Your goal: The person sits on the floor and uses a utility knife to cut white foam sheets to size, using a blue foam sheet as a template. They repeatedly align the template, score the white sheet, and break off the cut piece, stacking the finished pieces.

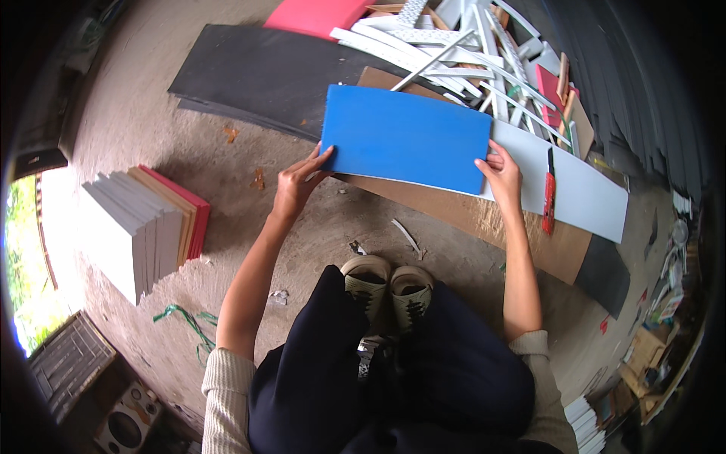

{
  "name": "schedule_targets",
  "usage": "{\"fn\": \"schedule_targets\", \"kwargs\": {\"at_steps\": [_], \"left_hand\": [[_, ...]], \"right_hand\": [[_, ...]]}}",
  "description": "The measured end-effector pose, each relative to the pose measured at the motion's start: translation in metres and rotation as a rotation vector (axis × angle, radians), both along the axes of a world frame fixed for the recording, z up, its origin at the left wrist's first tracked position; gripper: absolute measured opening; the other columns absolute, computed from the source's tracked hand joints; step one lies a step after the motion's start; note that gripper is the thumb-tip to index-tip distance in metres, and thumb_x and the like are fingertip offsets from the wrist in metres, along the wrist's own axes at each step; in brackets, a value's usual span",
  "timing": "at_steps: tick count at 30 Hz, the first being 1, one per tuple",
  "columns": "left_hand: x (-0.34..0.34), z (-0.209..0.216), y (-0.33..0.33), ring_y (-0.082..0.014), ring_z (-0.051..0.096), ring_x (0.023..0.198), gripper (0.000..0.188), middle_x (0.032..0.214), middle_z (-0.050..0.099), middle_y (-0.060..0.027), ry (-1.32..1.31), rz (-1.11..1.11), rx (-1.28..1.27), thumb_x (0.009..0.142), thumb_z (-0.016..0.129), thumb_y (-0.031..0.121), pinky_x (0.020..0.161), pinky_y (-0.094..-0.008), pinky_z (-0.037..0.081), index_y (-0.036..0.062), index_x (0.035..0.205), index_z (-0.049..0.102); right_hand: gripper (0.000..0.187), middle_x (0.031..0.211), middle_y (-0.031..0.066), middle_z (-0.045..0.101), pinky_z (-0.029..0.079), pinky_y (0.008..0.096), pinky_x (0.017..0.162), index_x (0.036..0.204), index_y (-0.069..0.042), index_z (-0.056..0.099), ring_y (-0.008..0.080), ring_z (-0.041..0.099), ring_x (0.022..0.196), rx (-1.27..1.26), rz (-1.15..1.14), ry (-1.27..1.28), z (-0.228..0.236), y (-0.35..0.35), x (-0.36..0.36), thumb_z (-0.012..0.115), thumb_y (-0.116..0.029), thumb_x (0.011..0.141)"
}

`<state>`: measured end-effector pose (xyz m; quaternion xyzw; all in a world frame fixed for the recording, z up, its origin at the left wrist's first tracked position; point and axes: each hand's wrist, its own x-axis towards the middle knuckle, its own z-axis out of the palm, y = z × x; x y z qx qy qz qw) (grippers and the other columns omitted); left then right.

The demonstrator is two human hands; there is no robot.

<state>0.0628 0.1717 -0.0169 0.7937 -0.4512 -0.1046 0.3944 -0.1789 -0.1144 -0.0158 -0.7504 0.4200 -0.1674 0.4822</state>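
A flat blue rectangular sheet (408,140) is held level between my two hands. At its left edge my left hand (297,181) pinches it, thumb on top and fingers partly underneath. My right hand (501,172) grips the opposite edge near its lower corner. Beneath the blue sheet lie a white sheet (586,189) and a brown board (454,208), both partly covered. A red utility knife (549,198) rests on the white sheet, just right of my right hand.
Dark sheets (249,76) lie at the far left, a pink sheet (318,15) behind them. White offcut strips (461,57) pile up at the back. On the left stands a stack of white, tan and red sheets (147,227). Green twine (193,325) lies on the concrete floor.
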Motion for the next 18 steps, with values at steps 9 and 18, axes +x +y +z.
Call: {"fn": "schedule_targets", "kwargs": {"at_steps": [9,18], "left_hand": [[-0.0036,-0.0065,0.0005,-0.0229,0.063,0.082,0.05,0.11,0.055,-0.013,-0.085,0.018,0.001,0.068,0.068,0.001,0.066,-0.0309,0.052,0.0147,0.114,0.056],[-0.0076,-0.0003,0.0022,-0.0237,0.063,0.076,0.051,0.111,0.055,-0.013,-0.192,0.018,0.047,0.07,0.066,0.001,0.064,-0.0304,0.052,0.0146,0.117,0.054]], "right_hand": [[0.05,0.083,0.0096,0.062,0.049,0.0236,0.067,0.117,-0.003,0.051,0.012,0.059,0.073,0.03,-0.006,0.017,0.0054,-0.0005,0.0001,0.071,-0.006,0.07],[0.049,0.079,0.0105,0.062,0.049,0.0294,0.064,0.112,-0.003,0.05,0.0177,0.061,0.07,-0.052,0.014,0.095,0.006,0.0026,0.0057,0.072,-0.012,0.068]]}}
